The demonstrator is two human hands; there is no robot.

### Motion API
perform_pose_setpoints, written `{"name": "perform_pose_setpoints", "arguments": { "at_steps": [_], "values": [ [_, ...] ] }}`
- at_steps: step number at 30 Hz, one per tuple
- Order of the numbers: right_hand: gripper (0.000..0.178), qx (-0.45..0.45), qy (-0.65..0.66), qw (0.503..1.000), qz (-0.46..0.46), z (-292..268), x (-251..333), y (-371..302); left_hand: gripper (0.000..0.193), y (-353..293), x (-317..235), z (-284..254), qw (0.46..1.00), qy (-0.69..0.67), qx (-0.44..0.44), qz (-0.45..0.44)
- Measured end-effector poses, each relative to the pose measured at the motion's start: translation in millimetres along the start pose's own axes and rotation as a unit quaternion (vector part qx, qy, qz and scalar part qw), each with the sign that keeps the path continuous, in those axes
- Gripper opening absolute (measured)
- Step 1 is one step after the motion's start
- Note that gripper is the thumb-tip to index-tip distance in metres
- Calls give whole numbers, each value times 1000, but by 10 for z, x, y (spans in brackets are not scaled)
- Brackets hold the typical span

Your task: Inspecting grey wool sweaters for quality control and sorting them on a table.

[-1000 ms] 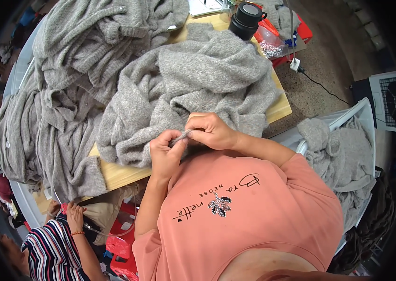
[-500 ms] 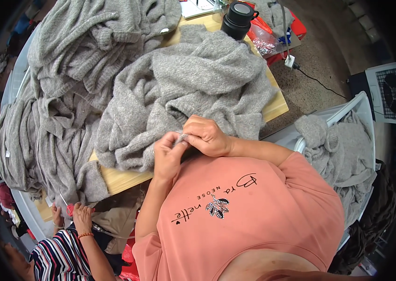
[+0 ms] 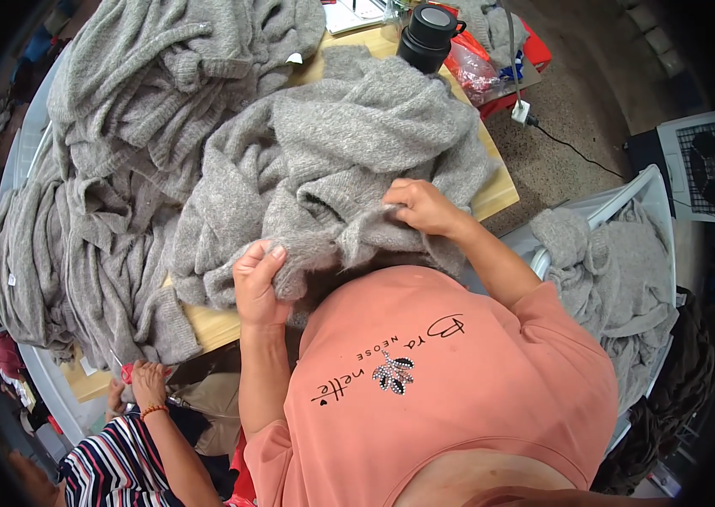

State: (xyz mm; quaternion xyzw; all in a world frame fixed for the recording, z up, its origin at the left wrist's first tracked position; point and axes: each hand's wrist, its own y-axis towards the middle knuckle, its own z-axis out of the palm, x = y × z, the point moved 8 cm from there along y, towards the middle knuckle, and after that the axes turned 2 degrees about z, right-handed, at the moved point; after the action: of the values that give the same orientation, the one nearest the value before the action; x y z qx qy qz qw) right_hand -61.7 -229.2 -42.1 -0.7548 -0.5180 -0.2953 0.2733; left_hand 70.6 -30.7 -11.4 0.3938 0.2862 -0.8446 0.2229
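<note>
A grey knitted garment (image 3: 374, 127) lies bunched on the wooden table in front of me, its near edge hanging toward my body. My left hand (image 3: 258, 270) is closed on that near edge, thumb on top. Farther right, my right hand (image 3: 417, 205) pinches another part of the same edge. Between the two hands the fuzzy knit is stretched out, with a fold standing up in the middle. The fingertips of both hands are partly hidden in the fabric.
More grey knits (image 3: 155, 76) are heaped at the left. A black flask (image 3: 427, 38) stands at the table's far edge. At right, a white bin (image 3: 666, 220) holds grey knits. A co-worker's hand (image 3: 149, 384) is at lower left, near red-handled scissors (image 3: 127, 373).
My hands were together at the cloth's near edge. They have moved apart, left hand leftward and right hand to the right and farther away, spreading the knit between them.
</note>
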Motion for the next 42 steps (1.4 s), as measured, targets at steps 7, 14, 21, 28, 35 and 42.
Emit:
{"name": "perform_pose_setpoints", "arguments": {
  "at_steps": [7,14,21,28,35,42],
  "values": [
    [31,-148,181,963,-137,-402,519,-219,7,-27,-223,84,998,30,17,44],
    [27,39,189,972,-132,-187,764,-174,4,-34,-177,184,998,53,6,31],
    [25,-21,186,967,-174,-157,858,-242,8,-45,-101,209,998,57,19,3],
    [23,-55,131,938,-316,-133,1306,-350,4,-9,41,311,998,48,25,-18],
    [12,-188,-50,874,-446,-105,1583,-483,6,9,219,531,991,96,76,-52],
    [16,-284,-64,866,-406,-68,1482,-407,2,25,381,145,995,82,47,-20]
  ]
}}
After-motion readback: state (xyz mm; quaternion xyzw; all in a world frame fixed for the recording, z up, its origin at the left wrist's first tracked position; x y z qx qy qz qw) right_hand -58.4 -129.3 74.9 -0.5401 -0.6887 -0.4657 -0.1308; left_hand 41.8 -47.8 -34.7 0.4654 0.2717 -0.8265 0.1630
